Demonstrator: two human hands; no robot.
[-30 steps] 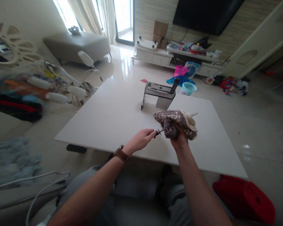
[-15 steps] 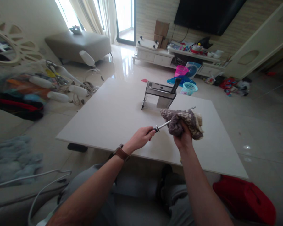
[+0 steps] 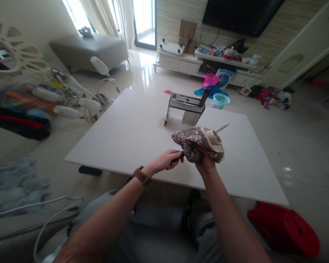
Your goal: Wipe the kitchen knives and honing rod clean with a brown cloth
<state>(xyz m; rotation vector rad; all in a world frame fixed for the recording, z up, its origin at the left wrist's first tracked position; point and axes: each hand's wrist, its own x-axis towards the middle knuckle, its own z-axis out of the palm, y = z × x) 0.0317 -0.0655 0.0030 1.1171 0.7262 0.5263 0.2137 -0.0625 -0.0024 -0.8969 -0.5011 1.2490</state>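
Note:
My left hand point(image 3: 168, 160) is closed around the black handle of a honing steel point(image 3: 223, 128). The rod runs through a fluffy brown and cream cloth point(image 3: 193, 140), and its grey tip sticks out at the far right side. My right hand point(image 3: 205, 162) grips the cloth from below, wrapping it about the rod; most of the fingers are hidden under it. Behind the cloth on the white table point(image 3: 112, 138) stands a knife block point(image 3: 185, 102) with a dark top and clear sides. One black-handled knife point(image 3: 205, 96) sits in its right end.
A small red piece point(image 3: 167, 92) lies at the table's far edge. Beyond the table are a teal basket point(image 3: 219, 101) and a pink basket point(image 3: 211, 79) on the floor. A lamp point(image 3: 80, 87) with several white shades stands left, a red bag point(image 3: 285, 228) at lower right.
My right hand has slid the cloth left along the rod, down to the handle. More of the rod's tip now shows beyond the cloth. My left hand has stayed nearly in place.

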